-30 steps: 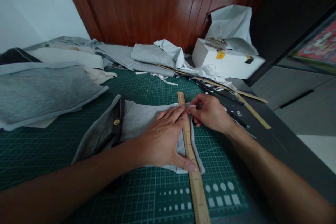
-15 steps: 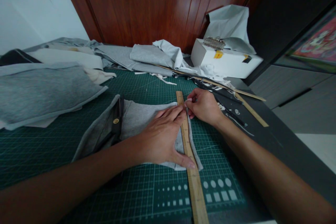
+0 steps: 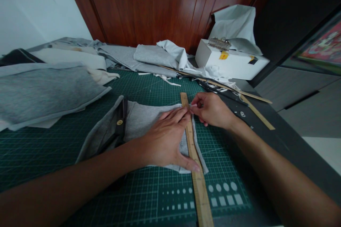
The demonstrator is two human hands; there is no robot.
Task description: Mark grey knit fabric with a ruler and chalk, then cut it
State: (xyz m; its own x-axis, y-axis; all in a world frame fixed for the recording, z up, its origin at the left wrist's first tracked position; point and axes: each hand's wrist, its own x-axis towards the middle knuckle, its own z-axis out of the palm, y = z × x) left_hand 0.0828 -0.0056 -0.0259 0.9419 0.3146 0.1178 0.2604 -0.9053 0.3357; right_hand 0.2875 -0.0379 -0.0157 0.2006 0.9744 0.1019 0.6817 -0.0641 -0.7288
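A grey knit garment piece lies on the green cutting mat, with a dark placket and a brass-coloured button at its left. Across its right end runs a wooden ruler. My left hand is spread flat over cloth and ruler, its thumb and fingertips pressing the ruler down. At the ruler's far part, my right hand pinches a small pale pink piece that looks like tailor's chalk, held against the cloth edge beside the ruler. Its tip is hidden by fingers.
Folded grey cloth lies at the left, and more fabric is piled along the back. A white box stands at the back right. Wooden strips, dark cords and scraps lie on the dark table beyond my right hand.
My right hand has moved slightly toward me along the ruler's edge, with the pale piece still pinched. My left hand keeps its place on the ruler. The view has shifted a little.
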